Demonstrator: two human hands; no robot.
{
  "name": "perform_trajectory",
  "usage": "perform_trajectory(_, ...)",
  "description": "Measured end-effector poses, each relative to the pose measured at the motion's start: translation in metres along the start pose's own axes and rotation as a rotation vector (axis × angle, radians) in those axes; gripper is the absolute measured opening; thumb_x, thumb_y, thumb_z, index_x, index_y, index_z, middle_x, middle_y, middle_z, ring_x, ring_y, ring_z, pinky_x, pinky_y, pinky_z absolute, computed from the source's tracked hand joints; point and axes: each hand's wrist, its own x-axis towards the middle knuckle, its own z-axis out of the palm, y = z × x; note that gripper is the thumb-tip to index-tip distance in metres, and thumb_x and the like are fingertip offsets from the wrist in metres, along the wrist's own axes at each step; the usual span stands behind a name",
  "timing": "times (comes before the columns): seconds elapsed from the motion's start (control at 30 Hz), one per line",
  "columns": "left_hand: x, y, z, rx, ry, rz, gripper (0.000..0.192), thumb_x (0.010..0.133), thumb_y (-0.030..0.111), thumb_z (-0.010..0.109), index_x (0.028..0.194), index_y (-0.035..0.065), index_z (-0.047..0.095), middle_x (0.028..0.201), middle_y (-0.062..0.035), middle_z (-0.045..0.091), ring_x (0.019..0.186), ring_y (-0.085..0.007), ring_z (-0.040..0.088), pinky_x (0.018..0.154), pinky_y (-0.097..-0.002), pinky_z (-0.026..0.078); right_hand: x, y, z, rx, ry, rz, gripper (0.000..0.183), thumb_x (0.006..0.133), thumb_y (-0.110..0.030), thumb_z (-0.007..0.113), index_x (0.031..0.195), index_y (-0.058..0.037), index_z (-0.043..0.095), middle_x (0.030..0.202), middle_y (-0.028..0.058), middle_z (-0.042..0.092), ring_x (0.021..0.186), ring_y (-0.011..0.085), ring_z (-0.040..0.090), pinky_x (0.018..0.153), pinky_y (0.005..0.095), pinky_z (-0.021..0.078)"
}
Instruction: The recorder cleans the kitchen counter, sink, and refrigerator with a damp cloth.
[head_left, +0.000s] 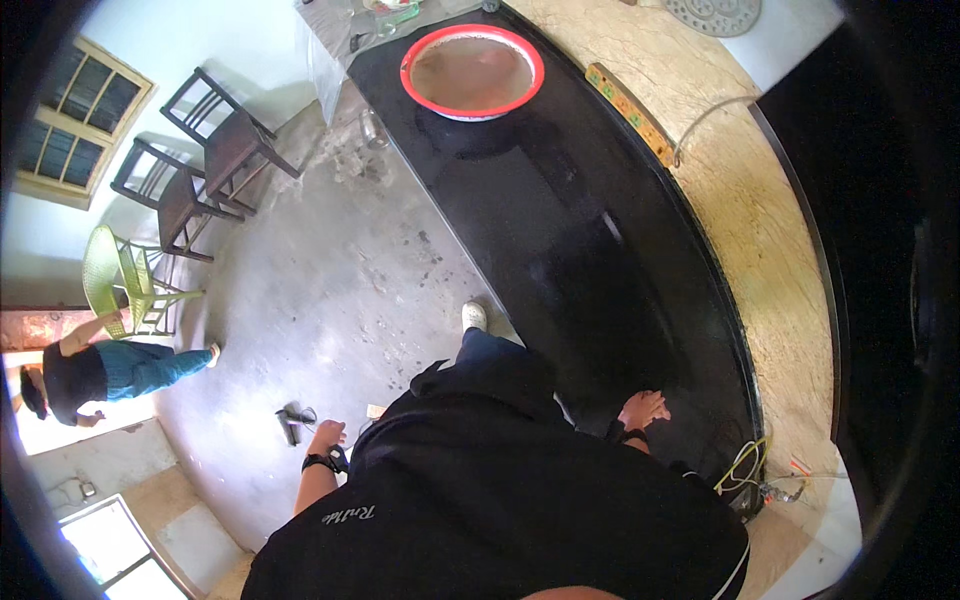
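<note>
My left hand (328, 433) hangs over the grey floor beside my black shirt, with loosely curled fingers and a dark band at the wrist; its palm is hidden. Over the near end of the glossy black countertop (585, 255) is my right hand (646, 409), its fingers somewhat spread and nothing seen in it. Whether it touches the surface cannot be told. At the counter's far end stands a red-rimmed basin (537, 75) holding cloudy, brownish liquid.
Two dark wooden chairs (229, 146) and a green chair (139, 289) stand along the left wall. A person (82, 371) is near the bright doorway. A dark device resembling a hair dryer (289, 426) lies on the floor. Cables (742, 465) and a patterned strip (630, 112) edge the counter.
</note>
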Motion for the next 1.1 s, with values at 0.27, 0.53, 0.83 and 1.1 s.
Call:
perform_trajectory(0.27, 0.113, 0.071, -0.160, -0.005, 0.405, -0.224, 0.040, 0.095, 0.041, 0.062, 0.110, 0.0042, 0.067, 0.104, -0.0223, 0.073, 0.106, -0.0415, 0.067, 0.094, -0.0490, 0.052, 0.073, -0.187, -0.033, -0.386, 0.255, -0.549, 0.039, 0.103, -0.026, 0.048, 0.128, 0.0018, 0.058, 0.149, 0.0244, 0.045, 0.135, 0.0413, 0.044, 0.107, 0.0583, 0.0376)
perform_trajectory(0.53, 0.248, 0.164, -0.286, -0.171, 0.333, 0.004, 0.036, 0.092, 0.035, 0.059, 0.108, 0.0042, 0.068, 0.095, -0.0164, 0.075, 0.095, -0.0318, 0.071, 0.088, -0.0421, 0.054, 0.002, -0.451, -0.005, -0.094, 0.201, -0.965, 0.028, 0.096, -0.013, 0.051, 0.117, 0.0049, 0.058, 0.121, 0.0231, 0.065, 0.104, 0.0389, 0.067, 0.104, 0.0523, 0.0446)
perform_trajectory(0.83, 0.378, 0.075, -0.380, -0.342, 0.128, -0.071, 0.036, 0.094, 0.033, 0.059, 0.108, 0.0015, 0.068, 0.087, -0.0137, 0.074, 0.076, -0.0235, 0.070, 0.074, -0.0376, 0.056, -0.205, -0.577, 0.017, -0.047, -0.070, -1.325, 0.025, 0.090, -0.008, 0.060, 0.114, -0.0077, 0.059, 0.120, 0.0178, 0.066, 0.104, 0.0396, 0.068, 0.086, 0.0501, 0.0541)
perform_trajectory(1.1, 0.491, 0.005, -0.526, 0.320, -0.054, 0.112, 0.025, 0.097, 0.016, 0.054, 0.115, 0.0023, 0.065, 0.093, -0.0160, 0.073, 0.077, -0.0306, 0.070, 0.069, -0.0453, 0.057, -0.295, -0.662, -0.107, 0.126, -0.096, -1.128, 0.036, 0.077, -0.033, 0.080, 0.082, -0.0071, 0.055, 0.079, 0.0124, 0.062, 0.073, 0.0334, 0.064, 0.065, 0.0430, 0.0503)
